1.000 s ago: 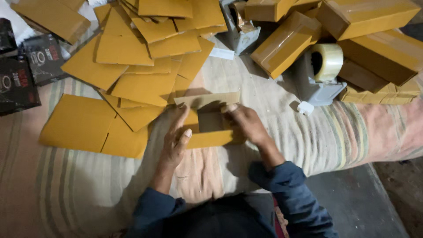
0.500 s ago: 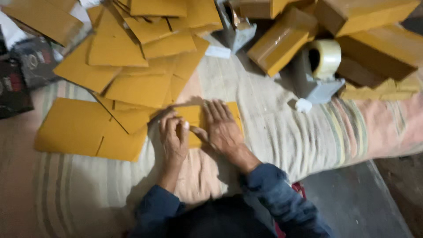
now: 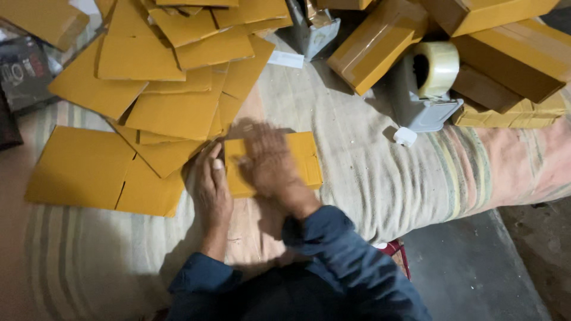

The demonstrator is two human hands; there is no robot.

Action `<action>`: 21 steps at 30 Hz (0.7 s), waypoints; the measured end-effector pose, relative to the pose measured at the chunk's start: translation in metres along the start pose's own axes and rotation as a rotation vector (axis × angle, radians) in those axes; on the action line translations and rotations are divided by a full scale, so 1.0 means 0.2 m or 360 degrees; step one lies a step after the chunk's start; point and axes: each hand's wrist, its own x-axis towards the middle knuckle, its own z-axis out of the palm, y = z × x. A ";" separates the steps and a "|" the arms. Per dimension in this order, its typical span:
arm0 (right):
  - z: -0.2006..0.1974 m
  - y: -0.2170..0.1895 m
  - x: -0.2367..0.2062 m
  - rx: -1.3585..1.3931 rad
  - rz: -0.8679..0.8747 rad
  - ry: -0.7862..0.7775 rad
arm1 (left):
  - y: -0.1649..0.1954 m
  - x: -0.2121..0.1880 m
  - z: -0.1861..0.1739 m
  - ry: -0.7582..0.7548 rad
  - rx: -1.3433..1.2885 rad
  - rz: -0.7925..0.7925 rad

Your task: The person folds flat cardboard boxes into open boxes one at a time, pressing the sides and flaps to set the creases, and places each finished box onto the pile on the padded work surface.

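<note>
Far left: flat sheets (image 3: 101, 172) of yellow card, lying on striped cloth (image 3: 380, 178), overlapped by a loose pile (image 3: 178, 77) of the same blanks toward the top.

Left hand (image 3: 211, 187): palm down, fingers straight and together, thumb edge touching the left edge of the blank (image 3: 306, 156). Not gripping; steadying only.

Blank: flat yellow card piece, centre of cloth, just right of the sheets and partly under the right hand. Fold lines faintly visible near its right end.

Right hand (image 3: 267, 163): laid flat on top of the blank, fingers spread, blurred by motion. Pressing or smoothing rather than holding; exact finger spread cannot be told.

Handling, judged from appearance: light, thin, stiff across panels, bending readily along scored lines only. Smooth face, likely to slide on cloth unless one edge is pinned. Prone to creasing if pinched mid-panel. Best hold: by an edge or corner, thumb above and fingers below, or flat palm pressure on a panel beside a score line.

Right of centre: grey tape dispenser (image 3: 425, 89) with pale roll, well apart from both hands. Small white cap (image 3: 405, 136) just below it.

Far right and top: made-up boxes (image 3: 511, 47), stacked and tilted.
</note>
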 end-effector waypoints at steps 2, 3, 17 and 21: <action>-0.06 0.17 -0.07 -0.0049 0.0163 0.0014 | 0.00 0.01 -0.01 -0.0095 -0.0126 -0.0004; -0.09 0.24 -0.10 -0.0068 0.0233 0.0049 | -0.01 0.02 -0.01 -0.0143 -0.0201 0.0011; -0.15 0.35 -0.20 0.0242 0.0335 0.0306 | 0.28 0.24 0.58 -0.1000 0.0452 0.0393; -0.13 0.37 -0.21 0.0389 0.0502 0.0370 | 0.16 0.33 0.48 -0.1096 0.0540 0.0394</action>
